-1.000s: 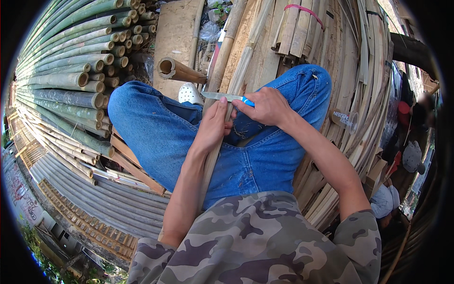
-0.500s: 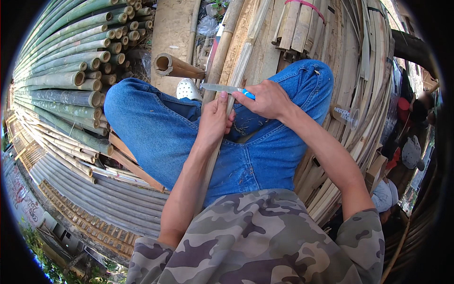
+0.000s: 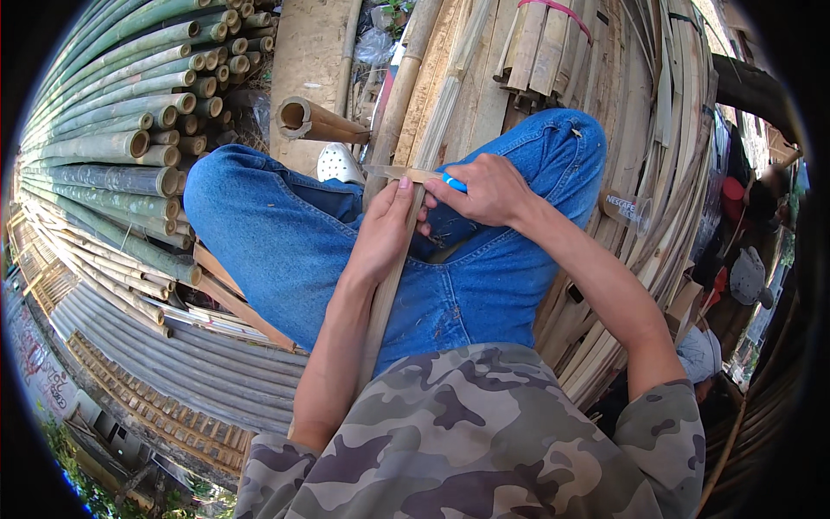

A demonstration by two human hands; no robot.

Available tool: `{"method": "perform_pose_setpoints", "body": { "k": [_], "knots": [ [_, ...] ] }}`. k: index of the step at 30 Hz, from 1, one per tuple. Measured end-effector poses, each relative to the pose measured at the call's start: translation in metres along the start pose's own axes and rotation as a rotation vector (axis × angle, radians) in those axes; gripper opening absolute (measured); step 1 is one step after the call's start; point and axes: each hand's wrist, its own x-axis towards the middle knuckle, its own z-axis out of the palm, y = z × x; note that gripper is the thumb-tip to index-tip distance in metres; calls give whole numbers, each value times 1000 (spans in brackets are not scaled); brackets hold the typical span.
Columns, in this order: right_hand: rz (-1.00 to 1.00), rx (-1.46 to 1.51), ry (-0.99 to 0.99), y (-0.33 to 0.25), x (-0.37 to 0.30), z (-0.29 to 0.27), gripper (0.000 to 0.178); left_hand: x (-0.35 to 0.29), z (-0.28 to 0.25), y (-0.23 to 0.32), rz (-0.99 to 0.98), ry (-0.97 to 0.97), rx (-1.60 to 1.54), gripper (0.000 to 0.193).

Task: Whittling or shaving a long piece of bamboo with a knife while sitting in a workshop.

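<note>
Centre of frame: gripping wooden strip (image 3: 433, 138) in left hand (image 3: 386, 216), closed round it just below knife (image 3: 422, 176), presumably for steadiness | clasping knife by blue handle (image 3: 455, 182) in right hand (image 3: 490, 190), with blade (image 3: 386, 171) crosswise on strip | laying strip lengthwise over jeans (image 3: 268, 225), apparently for support

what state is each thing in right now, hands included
long pale bamboo strip: gripped, running slantwise
blue-handled metal knife: blade bare, crosswise at the strip
bare left hand: closed around the strip
bare right hand: closed on the knife
bundle of pale split bamboo: tied with a pink band
clear plastic cup: upright or tipped, unclear
short hollow brown bamboo tube: open end facing left
long round green bamboo poles: stacked, cut ends exposed
</note>
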Motion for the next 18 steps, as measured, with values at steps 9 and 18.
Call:
{"method": "perform_pose_setpoints", "body": {
  "k": [9,18],
  "knots": [
    [12,-89,54,-1,-2,7,53,-4,9,4,-76,126,250,42],
    [-28,-113,169,-9,7,4,55,4,4,16,-64,179,341,45]
  ]
}}
